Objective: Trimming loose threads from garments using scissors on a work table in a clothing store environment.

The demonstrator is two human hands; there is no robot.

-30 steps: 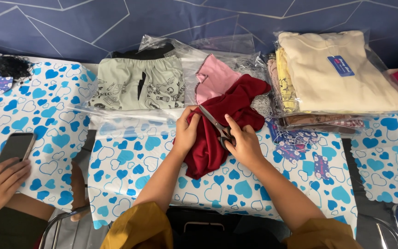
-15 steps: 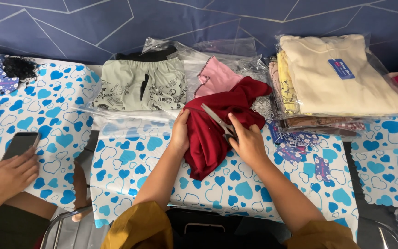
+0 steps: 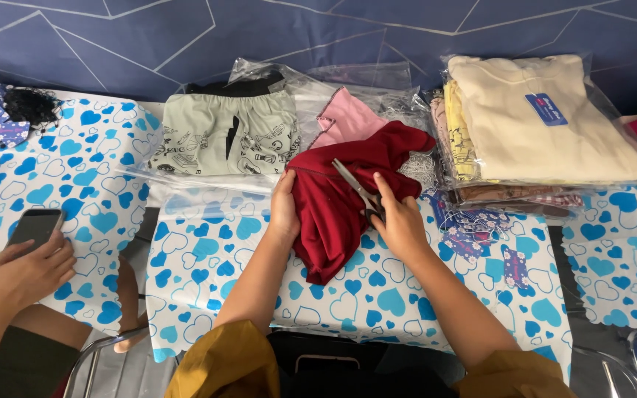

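Scissors (image 3: 357,190) clasped in right hand (image 3: 399,221) grip; left hand (image 3: 284,208) grip pinching red cloth (image 3: 333,214).

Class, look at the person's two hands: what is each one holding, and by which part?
The right hand holds the scissors by their handle loops, blades pointing up-left over the dark red cloth. The left hand grips that cloth at its left edge.

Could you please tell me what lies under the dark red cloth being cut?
Under the dark red cloth lies the white table cover with blue hearts; its far edge overlaps a pink cloth and clear plastic bags. Anything beneath its middle is hidden.
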